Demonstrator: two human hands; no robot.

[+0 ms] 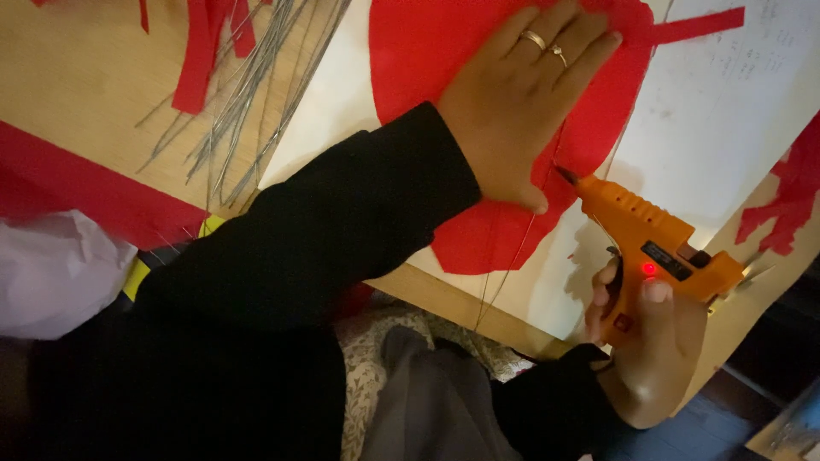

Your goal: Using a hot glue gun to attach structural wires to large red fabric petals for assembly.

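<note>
The rounded red paper cut-out (pixel 504 51) lies on a white sheet (pixel 726 128) on the wooden desk (pixel 77 77). The left hand (pixel 521 102) lies spread and flat on it, apparently pinning it and a thin wire (pixel 512 248). The right hand (pixel 653 341) is clamped around the orange glue gun (pixel 649 235), nozzle touching the paper's edge. No containers show; loose grey wires (pixel 248 94) and red paper strips (pixel 201 51) lie well apart.

Only a small black rectangular label (pixel 667 260) on orange glue gun (pixel 649 239).
</note>
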